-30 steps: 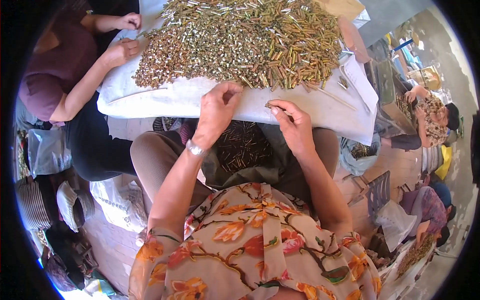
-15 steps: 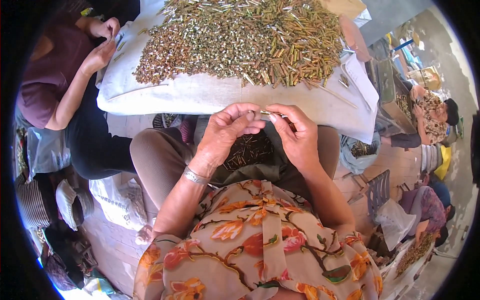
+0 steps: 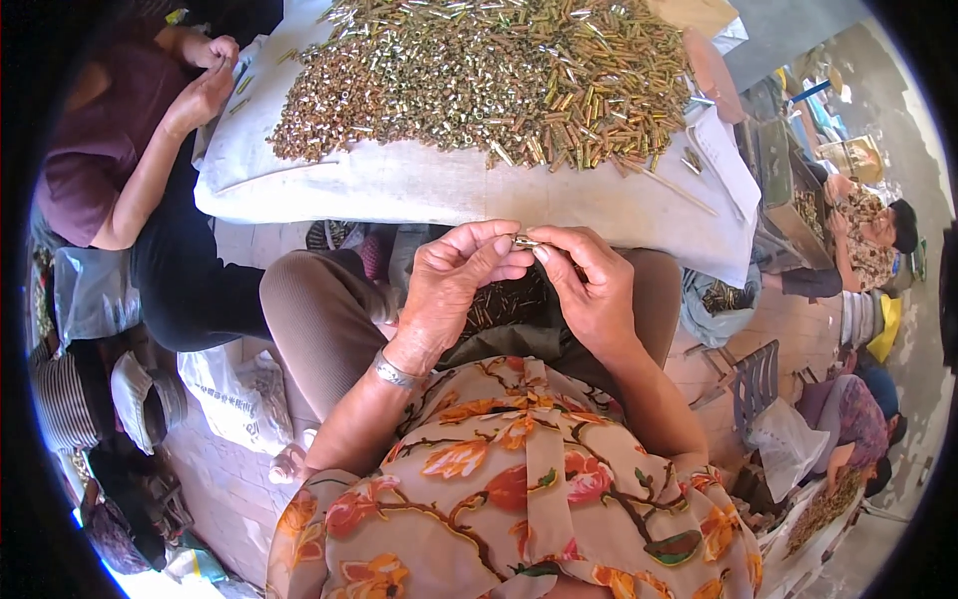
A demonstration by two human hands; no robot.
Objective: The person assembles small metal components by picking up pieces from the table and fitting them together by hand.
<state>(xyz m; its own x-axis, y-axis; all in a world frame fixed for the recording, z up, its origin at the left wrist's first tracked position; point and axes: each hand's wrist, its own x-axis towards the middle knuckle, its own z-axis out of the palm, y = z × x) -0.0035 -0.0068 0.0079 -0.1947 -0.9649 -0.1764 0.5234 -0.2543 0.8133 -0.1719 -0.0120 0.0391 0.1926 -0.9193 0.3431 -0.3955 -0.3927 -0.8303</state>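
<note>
Pinched between the fingertips of both my hands is a small, shiny metal fitting [image 3: 524, 242], short and roughly tube-shaped; its finer details are too small to tell. My left hand [image 3: 459, 275] grips its left end, thumb against fingers. On its right end the thumb and forefinger of my right hand [image 3: 591, 285] are closed. Both hands are just off the near edge of the white-covered table [image 3: 399, 190]. Below them, in my lap, a dark cloth [image 3: 499, 344] holds many thin metal pieces [image 3: 509, 299], partly hidden by my hands.
A large heap of small metal parts [image 3: 429, 90] covers the table, nut-like at left and longer brassy tubes at right. A thin stick [image 3: 674, 190] and paper sheets [image 3: 720, 160] lie at right. Close at left sits another person [image 3: 100, 150]; a white bag [image 3: 239, 399] rests on the floor.
Both hands have come slightly down toward me and closer together around the metal fitting. My left fingers are more tightly bunched. The person at left has brought their hands a little closer together.
</note>
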